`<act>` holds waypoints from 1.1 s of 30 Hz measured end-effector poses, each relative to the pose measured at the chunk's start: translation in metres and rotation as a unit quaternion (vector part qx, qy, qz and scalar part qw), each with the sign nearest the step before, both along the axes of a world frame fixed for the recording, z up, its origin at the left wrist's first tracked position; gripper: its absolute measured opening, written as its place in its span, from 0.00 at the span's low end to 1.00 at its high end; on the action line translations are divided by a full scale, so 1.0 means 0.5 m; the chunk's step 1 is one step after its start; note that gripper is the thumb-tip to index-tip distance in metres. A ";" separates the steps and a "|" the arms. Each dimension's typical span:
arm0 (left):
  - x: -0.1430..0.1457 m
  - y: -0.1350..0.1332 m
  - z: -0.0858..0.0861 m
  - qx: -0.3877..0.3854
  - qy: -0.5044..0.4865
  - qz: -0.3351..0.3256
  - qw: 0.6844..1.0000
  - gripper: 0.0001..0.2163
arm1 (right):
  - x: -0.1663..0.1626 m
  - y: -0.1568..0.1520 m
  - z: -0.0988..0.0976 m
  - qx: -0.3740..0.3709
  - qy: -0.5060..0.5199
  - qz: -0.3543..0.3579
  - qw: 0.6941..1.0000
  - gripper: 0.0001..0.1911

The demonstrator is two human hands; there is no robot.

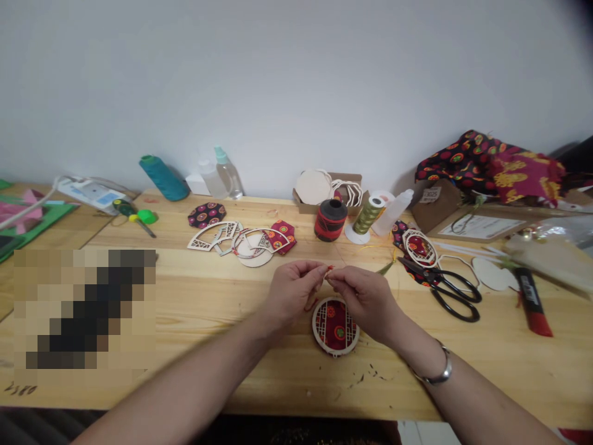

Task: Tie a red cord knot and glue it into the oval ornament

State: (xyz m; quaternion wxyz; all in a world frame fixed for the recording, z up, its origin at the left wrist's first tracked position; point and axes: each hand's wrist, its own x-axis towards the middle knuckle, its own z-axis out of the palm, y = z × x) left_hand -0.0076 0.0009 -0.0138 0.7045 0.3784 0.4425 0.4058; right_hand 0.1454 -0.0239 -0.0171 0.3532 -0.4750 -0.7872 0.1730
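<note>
Both hands meet over the middle of the table, fingertips almost touching. My left hand [295, 289] is pinched on a thin red cord [329, 270], and part of the cord shows below its fingers. From the other side, my right hand [364, 300] pinches the same small bit of cord. Right under them lies a round wooden lattice ornament [336, 327] backed with dark red patterned fabric. Its upper right edge is partly covered by my right hand. Whether the cord is tied to the ornament cannot be made out.
Black scissors [451, 287] and a glue tube [532, 303] lie to the right. Behind stand a red thread spool [330, 219], a gold thread spool [365, 216] and a cardboard box [451, 216] under fabric. Wooden fan-shaped frames [213, 237] lie left of centre.
</note>
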 end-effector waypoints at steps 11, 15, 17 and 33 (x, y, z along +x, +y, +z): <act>0.000 0.003 0.007 -0.027 -0.036 0.007 0.999 0.11 | -0.006 0.008 0.004 -0.068 0.118 -0.068 0.988 0.10; -0.001 0.002 0.006 -0.015 -0.038 -0.003 0.999 0.11 | 0.000 0.019 -0.009 -0.027 0.172 -0.077 0.982 0.08; -0.001 0.002 0.007 -0.012 -0.037 -0.008 0.999 0.11 | -0.001 0.022 -0.013 -0.048 0.209 -0.046 0.976 0.08; 0.004 -0.007 0.017 -0.021 -0.014 -0.017 1.000 0.10 | -0.024 0.015 0.002 -0.252 0.421 -0.058 0.870 0.08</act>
